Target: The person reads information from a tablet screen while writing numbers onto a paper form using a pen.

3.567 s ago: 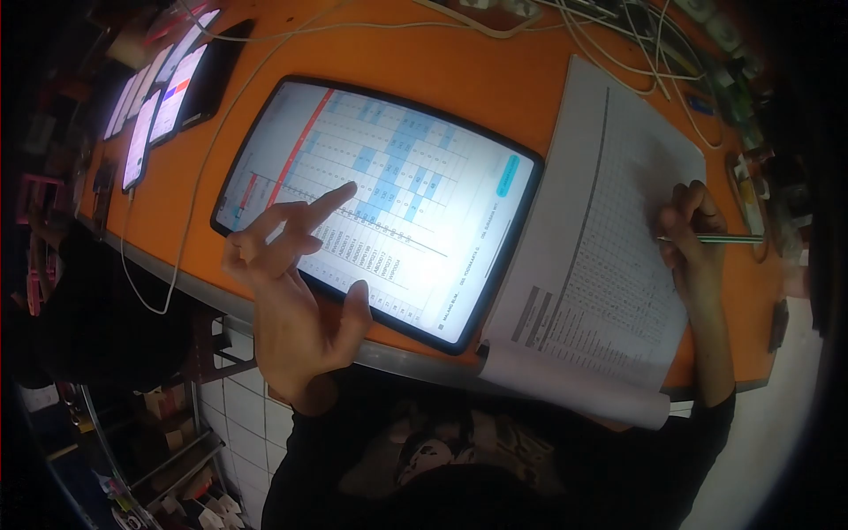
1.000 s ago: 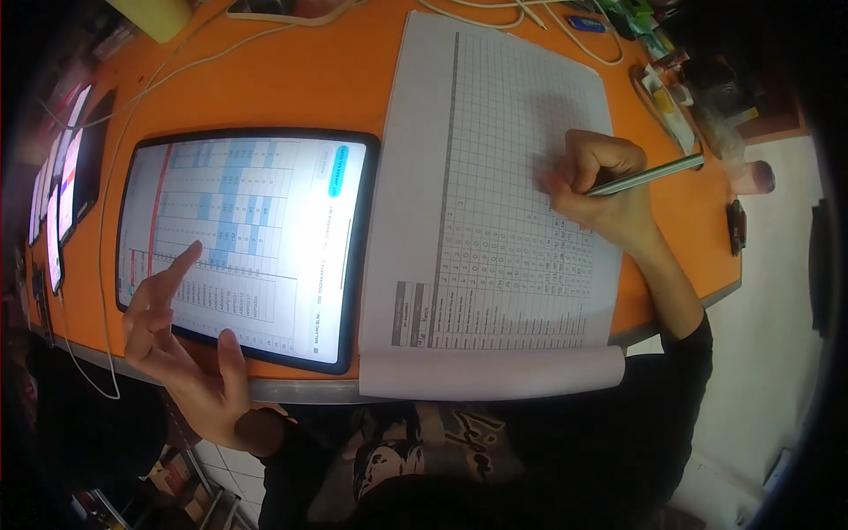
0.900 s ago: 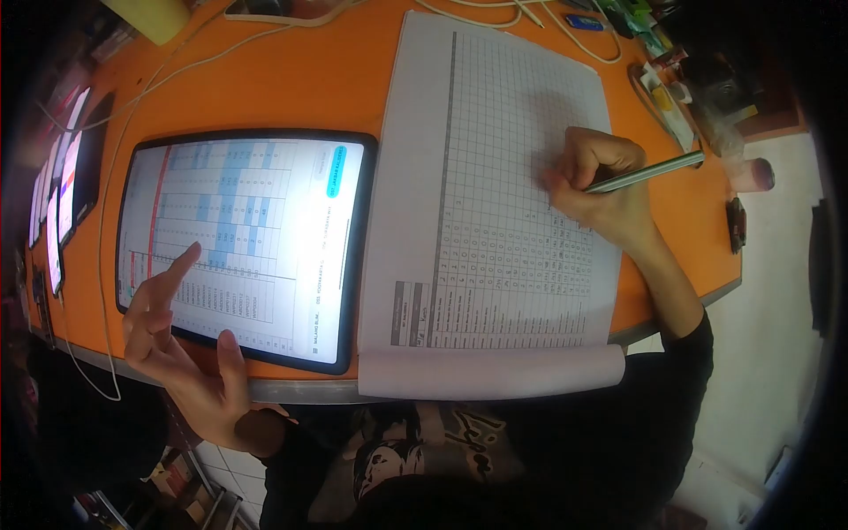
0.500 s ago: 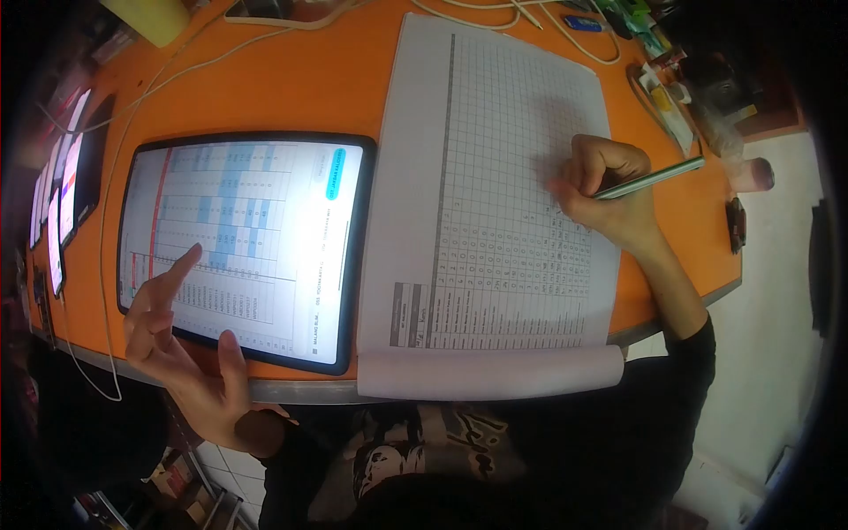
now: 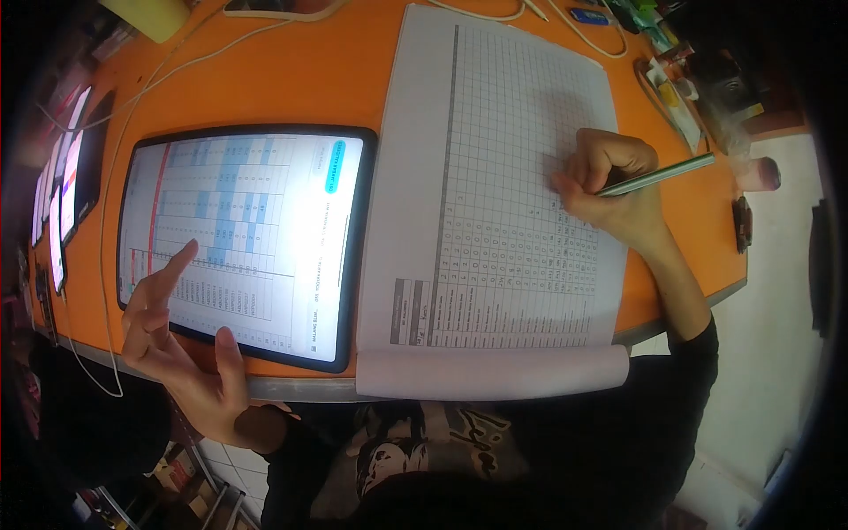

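Note:
My right hand (image 5: 609,181) is closed around a green-silver pen (image 5: 658,174) and rests on a printed grid sheet (image 5: 508,115). The pen's tip is hidden behind my fingers. Handwritten figures fill rows at the lower part of the grid, and the sheet's near end curls over the table edge. To the left lies a tablet (image 5: 322,212) whose lit screen shows a spreadsheet with blue and white cells. My left hand (image 5: 177,340) hovers at its lower left corner, index finger stretched over the screen and thumb apart; whether the fingertip touches the glass I cannot tell.
The orange table (image 5: 265,84) carries white cables (image 5: 199,60). Lit phones (image 5: 62,203) stand at the far left, and a yellow container (image 5: 155,18) is at the back. Small items, including a blue object (image 5: 589,16), crowd the far right; a dark object (image 5: 742,223) sits near the right edge.
My left index finger has shifted slightly on the tablet. My right hand stays at nearly the same spot on the sheet, still with the pen. The whole view has moved slightly.

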`<state>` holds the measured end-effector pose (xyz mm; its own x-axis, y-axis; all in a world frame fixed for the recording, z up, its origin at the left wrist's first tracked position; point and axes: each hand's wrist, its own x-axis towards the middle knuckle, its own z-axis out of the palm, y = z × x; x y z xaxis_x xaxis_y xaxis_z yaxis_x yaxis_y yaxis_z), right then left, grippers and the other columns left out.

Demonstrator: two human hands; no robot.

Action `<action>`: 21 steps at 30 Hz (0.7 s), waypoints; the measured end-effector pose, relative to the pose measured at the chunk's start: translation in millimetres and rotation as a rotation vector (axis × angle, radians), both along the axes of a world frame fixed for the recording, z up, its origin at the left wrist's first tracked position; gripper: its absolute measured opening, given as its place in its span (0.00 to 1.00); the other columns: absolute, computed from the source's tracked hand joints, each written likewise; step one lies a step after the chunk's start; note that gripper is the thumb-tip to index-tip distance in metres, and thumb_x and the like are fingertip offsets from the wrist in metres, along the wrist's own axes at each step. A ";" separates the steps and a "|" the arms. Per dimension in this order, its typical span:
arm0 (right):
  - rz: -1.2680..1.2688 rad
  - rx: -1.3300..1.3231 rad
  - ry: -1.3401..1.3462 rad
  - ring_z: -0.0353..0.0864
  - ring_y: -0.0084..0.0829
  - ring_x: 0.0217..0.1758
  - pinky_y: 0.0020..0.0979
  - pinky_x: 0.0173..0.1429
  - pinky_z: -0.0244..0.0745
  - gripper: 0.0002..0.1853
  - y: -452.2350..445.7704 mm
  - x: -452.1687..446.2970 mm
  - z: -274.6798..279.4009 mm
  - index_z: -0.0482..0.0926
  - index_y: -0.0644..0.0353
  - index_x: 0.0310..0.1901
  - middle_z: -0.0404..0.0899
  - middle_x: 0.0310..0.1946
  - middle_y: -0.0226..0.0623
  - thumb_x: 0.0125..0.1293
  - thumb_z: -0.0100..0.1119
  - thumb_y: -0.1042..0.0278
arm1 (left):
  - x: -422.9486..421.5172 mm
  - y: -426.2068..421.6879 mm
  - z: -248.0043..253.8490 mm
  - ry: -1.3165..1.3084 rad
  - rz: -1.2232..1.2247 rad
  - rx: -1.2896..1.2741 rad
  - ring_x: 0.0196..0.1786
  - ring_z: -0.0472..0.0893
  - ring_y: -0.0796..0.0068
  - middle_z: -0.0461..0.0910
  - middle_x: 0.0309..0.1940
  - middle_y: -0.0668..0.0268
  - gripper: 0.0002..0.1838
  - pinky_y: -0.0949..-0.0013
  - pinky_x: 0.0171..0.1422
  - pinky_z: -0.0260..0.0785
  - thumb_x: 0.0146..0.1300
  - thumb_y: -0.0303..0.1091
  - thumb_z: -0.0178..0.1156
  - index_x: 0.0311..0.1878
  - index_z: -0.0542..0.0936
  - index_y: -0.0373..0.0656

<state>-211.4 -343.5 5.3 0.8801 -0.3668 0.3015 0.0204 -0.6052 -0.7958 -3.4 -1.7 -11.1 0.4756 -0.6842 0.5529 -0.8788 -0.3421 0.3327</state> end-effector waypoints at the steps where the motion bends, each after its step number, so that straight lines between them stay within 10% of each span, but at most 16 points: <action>1: 0.025 -0.015 -0.003 0.62 0.12 0.16 0.17 0.22 0.56 0.22 -0.6 0.3 0.1 0.58 0.56 0.13 0.65 0.13 0.25 0.45 0.63 0.86 | 0.5 0.2 0.1 -0.001 0.000 0.000 0.60 0.69 0.58 0.75 0.54 0.51 0.25 0.45 0.66 0.54 0.54 0.37 0.55 0.52 0.54 0.52; 21: -0.022 -0.032 -0.013 0.59 0.12 0.16 0.18 0.22 0.53 0.22 0.2 0.8 -1.2 0.56 0.57 0.13 0.62 0.13 0.24 0.45 0.62 0.85 | 0.3 0.2 2.2 -0.011 -0.007 0.022 0.59 0.70 0.58 0.74 0.55 0.52 0.25 0.45 0.66 0.54 0.55 0.38 0.55 0.52 0.54 0.53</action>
<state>-210.6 -343.4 4.1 0.8678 -0.3759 0.3250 0.0174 -0.6306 -0.7759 -3.1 -1.5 -8.9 0.4647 -0.6997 0.5426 -0.8848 -0.3428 0.3156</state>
